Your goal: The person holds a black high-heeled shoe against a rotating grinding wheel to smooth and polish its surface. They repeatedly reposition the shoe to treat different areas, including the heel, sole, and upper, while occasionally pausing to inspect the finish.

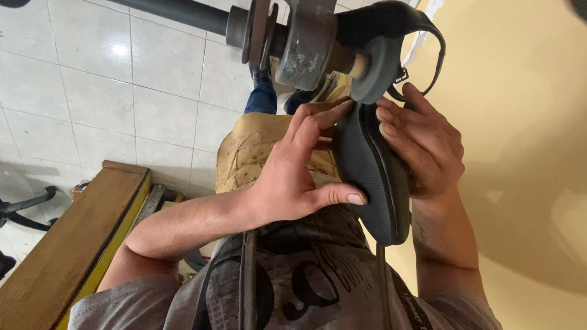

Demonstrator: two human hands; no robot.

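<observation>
Both my hands gripped a dark sandal sole (372,181), pressing its upper end against the grey grinding wheel (377,69). My left hand (293,178) curled loosely on one side of the sole, thumb beneath, fingers half open. My right hand (423,147) closed around the other side. Beyond the wheel lay white floor tiles (112,78); a yellow wall (538,162) stood beside it, a wooden bench (72,241) below.

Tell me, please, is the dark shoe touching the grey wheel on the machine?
Touching: the head view shows the shoe, held by both hands, pressed with its upper edge against the grey wheel.
</observation>
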